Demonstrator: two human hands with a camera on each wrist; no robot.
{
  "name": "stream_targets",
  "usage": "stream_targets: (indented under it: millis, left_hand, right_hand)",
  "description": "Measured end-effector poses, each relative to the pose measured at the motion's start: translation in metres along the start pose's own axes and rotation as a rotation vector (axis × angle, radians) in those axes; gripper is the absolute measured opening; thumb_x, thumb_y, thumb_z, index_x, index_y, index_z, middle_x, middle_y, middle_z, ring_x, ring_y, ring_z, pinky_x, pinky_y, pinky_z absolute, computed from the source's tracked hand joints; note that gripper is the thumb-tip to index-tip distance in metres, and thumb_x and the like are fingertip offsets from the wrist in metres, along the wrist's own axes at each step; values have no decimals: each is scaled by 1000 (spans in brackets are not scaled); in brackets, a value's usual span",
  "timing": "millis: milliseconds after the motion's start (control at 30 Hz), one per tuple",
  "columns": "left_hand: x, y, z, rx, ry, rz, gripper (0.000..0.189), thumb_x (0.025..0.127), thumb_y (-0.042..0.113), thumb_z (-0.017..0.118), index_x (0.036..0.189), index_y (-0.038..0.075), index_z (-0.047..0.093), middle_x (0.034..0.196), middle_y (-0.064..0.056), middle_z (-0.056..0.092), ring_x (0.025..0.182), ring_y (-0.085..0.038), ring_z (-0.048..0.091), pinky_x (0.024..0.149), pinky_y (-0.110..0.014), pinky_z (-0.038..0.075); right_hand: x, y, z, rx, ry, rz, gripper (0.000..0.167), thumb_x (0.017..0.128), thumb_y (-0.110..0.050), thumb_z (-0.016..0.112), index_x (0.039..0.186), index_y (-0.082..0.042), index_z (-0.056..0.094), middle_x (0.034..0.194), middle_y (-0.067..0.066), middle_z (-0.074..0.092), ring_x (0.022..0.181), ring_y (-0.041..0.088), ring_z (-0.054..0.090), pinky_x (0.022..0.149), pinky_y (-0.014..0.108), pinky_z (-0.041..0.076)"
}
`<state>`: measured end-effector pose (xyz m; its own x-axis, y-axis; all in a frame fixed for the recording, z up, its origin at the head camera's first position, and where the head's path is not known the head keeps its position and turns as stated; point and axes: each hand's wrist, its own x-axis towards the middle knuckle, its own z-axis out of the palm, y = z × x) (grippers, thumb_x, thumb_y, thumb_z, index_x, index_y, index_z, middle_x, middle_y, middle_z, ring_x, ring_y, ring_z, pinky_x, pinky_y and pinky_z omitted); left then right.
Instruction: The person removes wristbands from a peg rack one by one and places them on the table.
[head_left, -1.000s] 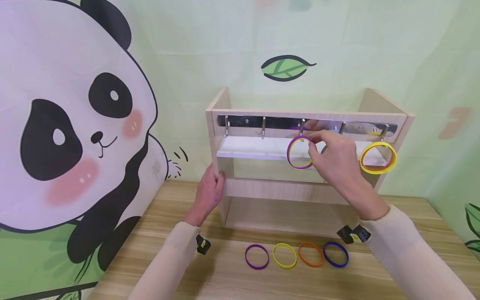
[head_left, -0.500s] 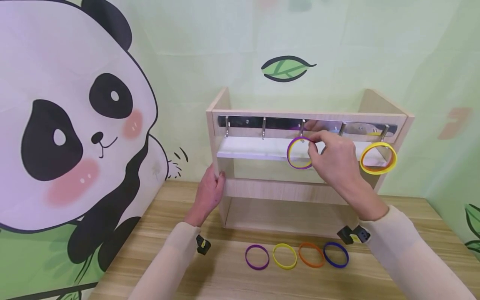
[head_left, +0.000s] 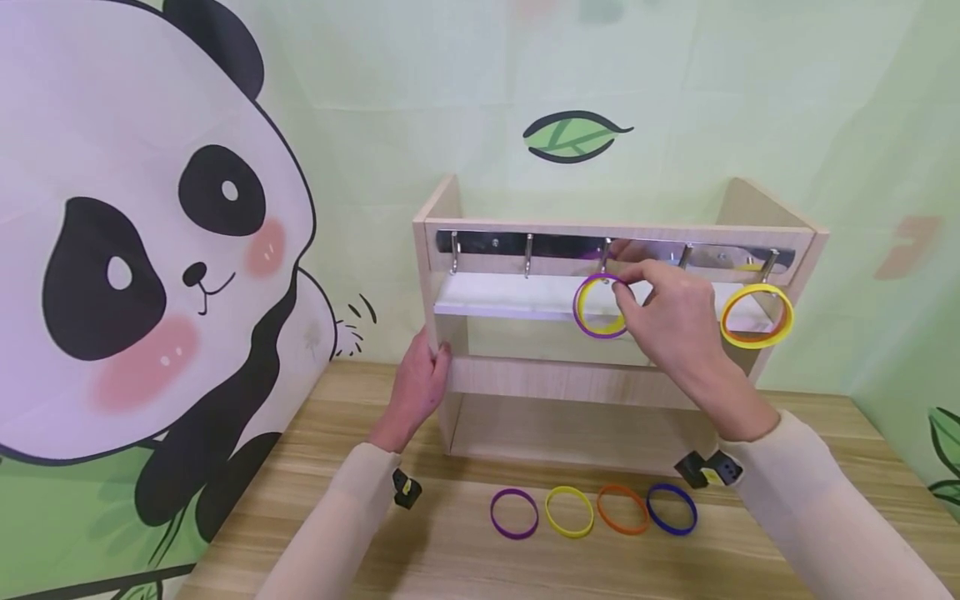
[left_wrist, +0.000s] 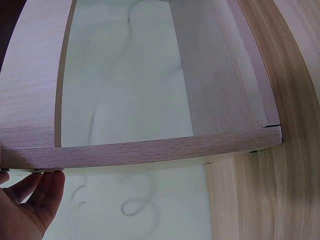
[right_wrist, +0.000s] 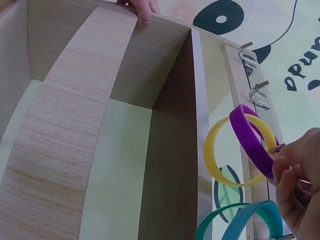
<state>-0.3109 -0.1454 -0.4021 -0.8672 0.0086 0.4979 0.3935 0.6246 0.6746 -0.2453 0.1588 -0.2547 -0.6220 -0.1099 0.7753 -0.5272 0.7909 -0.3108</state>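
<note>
Right hand [head_left: 671, 312] pinches purple circular band [right_wrist: 248, 137] at middle metal hook [head_left: 606, 254], beside yellow circular band [right_wrist: 209, 147], largely screening teal circular bands [right_wrist: 243, 222] in head view; left hand [head_left: 418, 383] grips pale wooden rack [head_left: 525, 377].

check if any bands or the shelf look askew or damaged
Nothing stands out. The four loose bands lie flat in a row on the table, with no break visible, and the shelf stands upright. The purple band in the right hand tilts across a yellow band, likely from handling.
</note>
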Motion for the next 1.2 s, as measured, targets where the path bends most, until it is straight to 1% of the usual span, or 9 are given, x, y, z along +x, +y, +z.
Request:
stream_targets:
  millis: [100,267,367,567,633,833,1033,1200]
  left_hand:
    - [0,0,0,6,2,1,50,107,21,43,148,-7,48,134,-32,61,122,-47,63,102,-63,54]
    - [1,0,1,9,1,-2,50,107,21,43,149,-7,48,134,-32,61,122,-47,63,102,-63,54]
    - [0,0,0,4,0,-8,50,108,22,44,149,-6,48,135,-31,60,123,-46,62,103,-62,54]
    - [0,0,0,3,-4,-12,49,107,21,44,148,-5,48,136,-31,60,123,-46,62,103,-63,54]
    - [0,1,0,7,-1,-11,49,107,21,45,148,-6,48,135,-31,60,123,-46,62,104,-63,53]
    - [0,2,-1,7,-4,-10,49,107,21,44,148,-6,48,135,-31,60,124,-46,62,104,-63,53]
    - [1,1,0,2,3,-2,49,107,21,44,147,-7,48,135,-32,61,124,-46,62,104,-63,53]
    - [0,1,0,1,3,-3,49,107,20,44,148,-6,48,137,-32,60,125,-47,62,104,-63,53]
  right_hand:
    - [0,1,1,8,15,-9,17,93,-2,77,107,8,78,102,24,78,74,37,70,60,35,49]
    - [2,3,2,23,66,-56,14,92,1,75,103,9,78,98,23,79,67,34,67,58,33,46]
    - [3,4,2,30,80,-66,14,92,1,75,103,9,78,97,23,79,64,34,66,57,31,45]
    - [1,3,1,50,89,-50,15,91,1,76,104,9,79,94,22,79,61,32,63,56,17,36]
    - [0,2,1,57,89,-48,15,91,1,77,103,8,79,93,22,79,60,32,62,56,15,34]
    - [-5,1,0,66,84,-45,14,90,1,79,101,8,79,91,23,78,61,32,63,57,17,36]
    - [-8,1,-1,76,94,-67,13,89,2,80,100,8,78,89,22,78,59,31,62,57,12,34]
    - [-15,4,-4,75,112,-78,10,87,2,81,95,7,79,77,19,75,56,29,60,56,13,33]
